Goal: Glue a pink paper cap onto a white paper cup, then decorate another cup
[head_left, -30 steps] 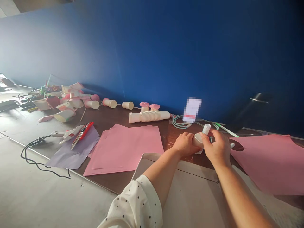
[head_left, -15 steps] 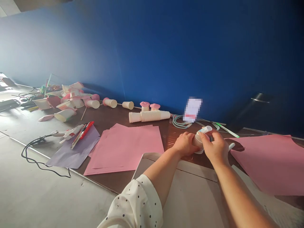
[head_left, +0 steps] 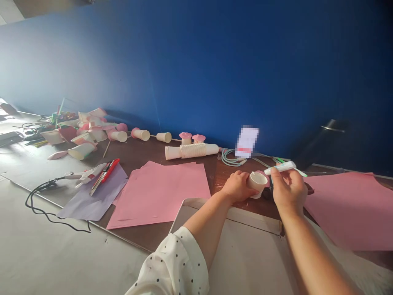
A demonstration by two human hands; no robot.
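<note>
My left hand point(head_left: 238, 186) is wrapped round the left side of a small white paper cup point(head_left: 257, 189), which stands mouth up on the brown table. A small white bit shows at the cup's rim, and something pink sits just behind it. In my right hand point(head_left: 288, 189) is a white tube-shaped stick point(head_left: 281, 167), pinched between thumb and fingers; its exact kind is unclear. The stick lies nearly level, its left end just right of the cup's mouth and apart from it.
Pink paper sheets point(head_left: 166, 192) lie left, with more pink paper point(head_left: 353, 209) at right. A glue gun point(head_left: 89, 175) and red utility knife point(head_left: 105, 176) rest on purple paper point(head_left: 92, 203). Stacked cups point(head_left: 192, 151), a coiled cable point(head_left: 230, 157) and a phone-like panel point(head_left: 247, 143) are behind.
My right hand has moved right, away from the cup, taking the white stick from over its mouth. The cup's open top now shows. My left hand stays on the cup.
</note>
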